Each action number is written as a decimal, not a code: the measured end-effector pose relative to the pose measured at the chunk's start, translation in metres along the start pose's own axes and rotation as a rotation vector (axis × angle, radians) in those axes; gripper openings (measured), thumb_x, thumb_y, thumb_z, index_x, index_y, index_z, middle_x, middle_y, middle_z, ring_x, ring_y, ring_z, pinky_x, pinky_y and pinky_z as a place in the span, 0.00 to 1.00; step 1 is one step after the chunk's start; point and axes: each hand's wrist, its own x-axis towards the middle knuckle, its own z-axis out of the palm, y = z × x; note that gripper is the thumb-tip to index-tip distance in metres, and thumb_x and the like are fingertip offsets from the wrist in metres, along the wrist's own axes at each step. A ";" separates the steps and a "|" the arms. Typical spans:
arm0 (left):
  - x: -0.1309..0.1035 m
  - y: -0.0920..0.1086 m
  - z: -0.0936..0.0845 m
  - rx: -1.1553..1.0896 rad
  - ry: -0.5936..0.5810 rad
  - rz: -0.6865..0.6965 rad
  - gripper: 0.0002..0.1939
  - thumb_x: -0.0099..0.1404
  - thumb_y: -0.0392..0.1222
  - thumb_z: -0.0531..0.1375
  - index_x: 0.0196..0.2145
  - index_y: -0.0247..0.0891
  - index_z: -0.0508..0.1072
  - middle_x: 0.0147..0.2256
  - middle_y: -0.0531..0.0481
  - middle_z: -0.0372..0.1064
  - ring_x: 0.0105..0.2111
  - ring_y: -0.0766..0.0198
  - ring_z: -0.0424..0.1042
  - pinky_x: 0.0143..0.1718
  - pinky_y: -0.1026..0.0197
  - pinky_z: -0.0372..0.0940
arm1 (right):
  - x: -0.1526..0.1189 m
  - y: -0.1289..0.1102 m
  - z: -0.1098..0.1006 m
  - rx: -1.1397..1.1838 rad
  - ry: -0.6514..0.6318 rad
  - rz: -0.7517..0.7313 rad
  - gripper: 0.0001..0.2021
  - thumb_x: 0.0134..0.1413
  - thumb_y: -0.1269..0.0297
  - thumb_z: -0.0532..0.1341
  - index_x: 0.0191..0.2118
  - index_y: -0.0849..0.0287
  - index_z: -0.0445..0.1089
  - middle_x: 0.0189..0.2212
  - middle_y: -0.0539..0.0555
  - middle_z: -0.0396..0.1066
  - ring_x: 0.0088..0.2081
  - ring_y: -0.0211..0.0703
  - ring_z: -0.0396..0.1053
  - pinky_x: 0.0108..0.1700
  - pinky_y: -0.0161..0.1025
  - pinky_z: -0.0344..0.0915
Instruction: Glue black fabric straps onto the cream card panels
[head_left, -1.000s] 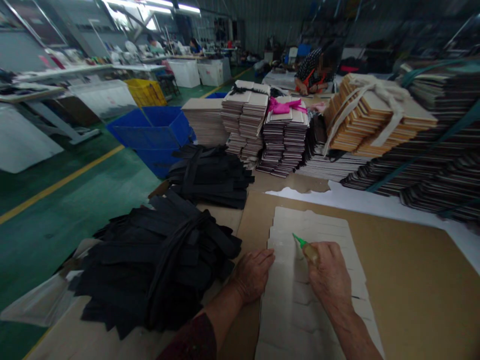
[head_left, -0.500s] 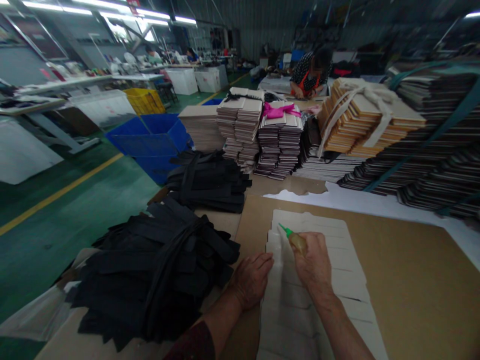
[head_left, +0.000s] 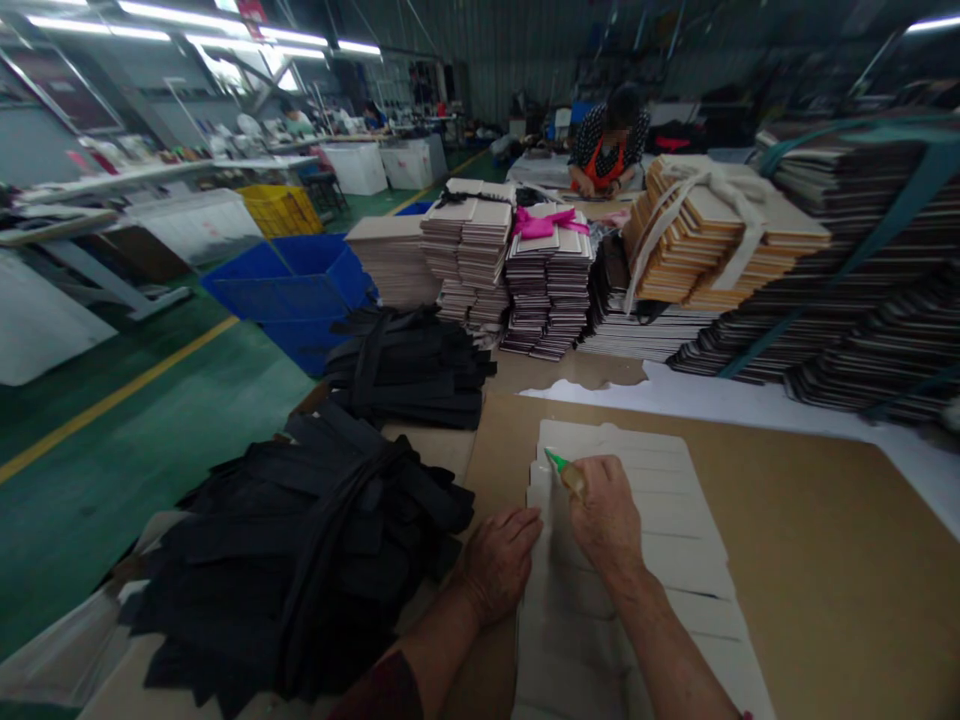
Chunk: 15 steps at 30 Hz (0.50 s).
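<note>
My right hand (head_left: 607,510) is wrapped round a glue bottle (head_left: 574,480) with a green nozzle, its tip over the left part of the pale panels near their far end. Those overlapping light grey panels (head_left: 664,500) lie in a long row on a brown board (head_left: 810,520). A wet-looking streak runs along their left side. My left hand (head_left: 501,560) rests flat with fingers stretched out, fingertips at the panels' left edge, and holds nothing. To its left lies a large bundle of black strips (head_left: 285,550), tied with a band.
A second black strip bundle (head_left: 409,365) lies farther back. Stacks of panels (head_left: 551,285) line the table's far side, one tied bundle (head_left: 727,235) on top at right. A blue bin (head_left: 292,295) stands on the floor at left. A co-worker (head_left: 607,150) sits beyond the stacks.
My right hand has shifted slightly left with the glue bottle, bringing the nozzle closer to the panels' left edge. My left hand stays at that edge. The whole view has shifted a little.
</note>
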 end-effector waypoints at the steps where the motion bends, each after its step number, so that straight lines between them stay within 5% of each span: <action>1: 0.000 0.000 0.000 0.001 0.001 0.001 0.24 0.64 0.31 0.54 0.57 0.38 0.67 0.59 0.47 0.65 0.57 0.54 0.63 0.57 0.49 0.63 | 0.000 0.001 -0.001 -0.008 -0.003 0.003 0.14 0.51 0.79 0.56 0.40 0.54 0.66 0.41 0.54 0.63 0.46 0.47 0.62 0.41 0.38 0.60; 15: 0.001 -0.001 0.001 0.013 0.032 0.018 0.25 0.62 0.28 0.54 0.57 0.39 0.67 0.58 0.47 0.66 0.56 0.55 0.63 0.57 0.49 0.64 | 0.001 0.023 -0.016 -0.087 0.029 0.096 0.10 0.56 0.76 0.55 0.39 0.54 0.65 0.42 0.55 0.63 0.44 0.49 0.62 0.39 0.40 0.59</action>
